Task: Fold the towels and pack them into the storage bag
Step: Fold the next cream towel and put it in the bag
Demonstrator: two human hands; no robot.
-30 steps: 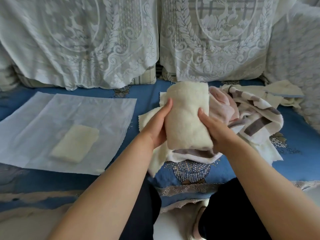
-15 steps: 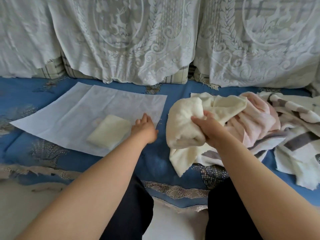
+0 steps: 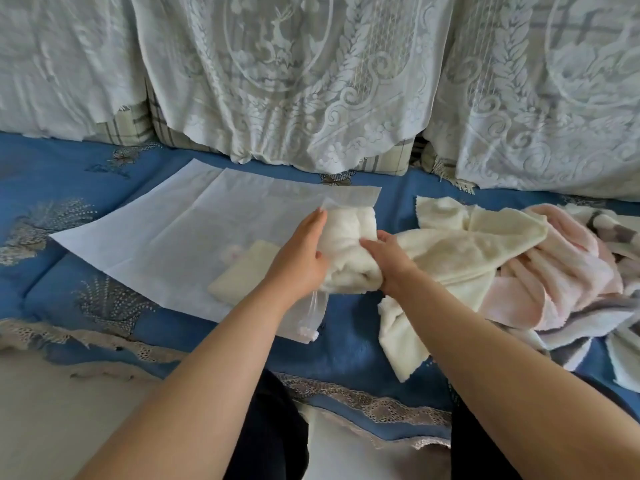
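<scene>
A large translucent white storage bag lies flat on the blue sofa seat, with one folded cream towel inside it. My left hand lifts the bag's open right edge. My right hand grips a second folded cream towel and holds it partly inside the opening, between both hands. To the right lies a loose heap of unfolded towels: a cream one, a pink one and a grey-striped white one.
White lace covers hang over the sofa back cushions behind the bag. The blue patterned seat cover ends in a lace trim at the front edge, near my dark-clothed knees. The bag's zipper tab hangs at its near corner.
My right hand carried the folded towel left from the heap to the bag's mouth. My left hand left the bag's surface and lifted its open edge around the towel.
</scene>
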